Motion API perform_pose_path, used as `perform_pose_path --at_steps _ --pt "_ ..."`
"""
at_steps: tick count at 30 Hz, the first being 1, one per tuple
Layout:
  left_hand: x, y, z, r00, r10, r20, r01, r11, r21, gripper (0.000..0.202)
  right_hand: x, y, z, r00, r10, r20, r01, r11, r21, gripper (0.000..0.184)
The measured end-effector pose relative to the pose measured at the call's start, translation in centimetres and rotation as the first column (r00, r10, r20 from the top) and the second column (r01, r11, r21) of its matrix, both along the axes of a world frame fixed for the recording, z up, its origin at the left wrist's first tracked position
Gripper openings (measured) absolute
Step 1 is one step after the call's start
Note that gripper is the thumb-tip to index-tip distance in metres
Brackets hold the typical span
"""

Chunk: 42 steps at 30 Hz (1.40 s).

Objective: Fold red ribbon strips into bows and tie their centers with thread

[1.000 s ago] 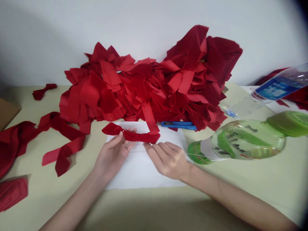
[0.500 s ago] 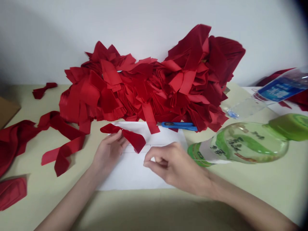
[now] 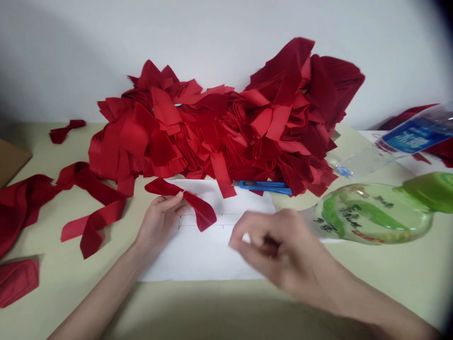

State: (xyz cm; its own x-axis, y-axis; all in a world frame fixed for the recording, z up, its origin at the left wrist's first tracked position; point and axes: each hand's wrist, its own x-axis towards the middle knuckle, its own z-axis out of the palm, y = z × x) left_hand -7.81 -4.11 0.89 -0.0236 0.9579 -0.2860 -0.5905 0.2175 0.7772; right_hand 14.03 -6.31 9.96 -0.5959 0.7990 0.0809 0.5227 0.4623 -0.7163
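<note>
My left hand (image 3: 159,222) pinches a red velvet ribbon (image 3: 184,198) at its middle, and the ribbon's two ends hang out to either side above a white paper sheet (image 3: 201,255) with thin drawn lines. My right hand (image 3: 272,248) is blurred with motion, to the right of the ribbon and over the sheet's right edge. Its fingers are curled together, and I see nothing clearly held in them. A large heap of red ribbon pieces (image 3: 219,132) lies just beyond the sheet, and a blue utility knife (image 3: 265,187) rests against its foot.
Loose red ribbon strips (image 3: 94,203) and a small red bow (image 3: 65,131) lie on the cream table (image 3: 63,278) to the left. Cardboard (image 3: 10,160) shows at the left edge. A green-capped bottle (image 3: 371,213) and a blue-labelled clear bottle (image 3: 414,137) lie to the right.
My right hand has let go of the ribbon and moved right and toward me. The ribbon's right end now droops downward, and my left hand still holds it.
</note>
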Motion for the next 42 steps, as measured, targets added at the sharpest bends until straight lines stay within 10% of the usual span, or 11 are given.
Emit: perform_pose_path --at_steps 4,8,13,16,18,23,28,32,36,42 --pt "-1.0 0.2 0.4 0.989 0.056 0.140 -0.046 0.996 -0.070 0.015 -1.1 -0.2 -1.7 0.944 0.152 0.294 -0.138 0.988 -0.069 0.016" --pt "-1.8 0.0 1.2 0.974 0.008 0.225 -0.006 1.000 -0.010 0.015 -0.5 2.8 -3.6 0.890 -0.047 0.453 -0.005 0.994 0.113 0.017" --pt "-2.1 0.4 0.8 0.994 -0.085 -0.065 0.086 0.996 0.001 0.011 0.9 2.8 -1.0 0.924 -0.376 0.064 0.337 0.884 0.325 0.007" --pt "-2.0 0.8 0.2 0.996 0.000 -0.089 -0.002 1.000 -0.018 0.013 1.0 0.4 1.4 0.999 -0.026 0.044 0.024 0.998 0.054 0.010" --pt "-1.9 1.0 0.1 0.997 0.067 -0.034 -0.068 0.997 -0.035 0.014 0.5 -0.9 1.9 0.969 0.200 0.145 -0.185 0.977 -0.107 0.015" --pt "-2.3 1.0 0.7 0.983 0.156 0.093 -0.150 0.986 -0.072 0.019 -0.6 -0.2 -1.6 0.855 0.274 0.440 -0.295 0.955 -0.023 0.020" --pt "-3.6 0.7 1.1 0.992 -0.023 0.128 0.021 1.000 0.019 0.013 0.4 3.8 -4.2 0.832 -0.083 0.549 -0.059 0.970 0.236 0.018" --pt "-4.0 1.0 1.0 0.995 -0.051 -0.092 0.059 0.994 0.091 0.009 1.7 4.1 -1.5 0.810 -0.336 0.480 0.199 0.928 0.314 0.010" --pt "-3.8 1.7 0.1 0.963 0.175 -0.204 -0.161 0.983 0.085 0.011 2.6 1.5 2.2 0.928 0.094 0.359 -0.109 0.994 0.020 0.016" --pt "-3.3 1.5 0.0 0.951 0.253 -0.177 -0.237 0.966 0.107 0.008 2.4 0.3 2.4 0.799 0.421 0.430 -0.397 0.906 -0.149 0.015"
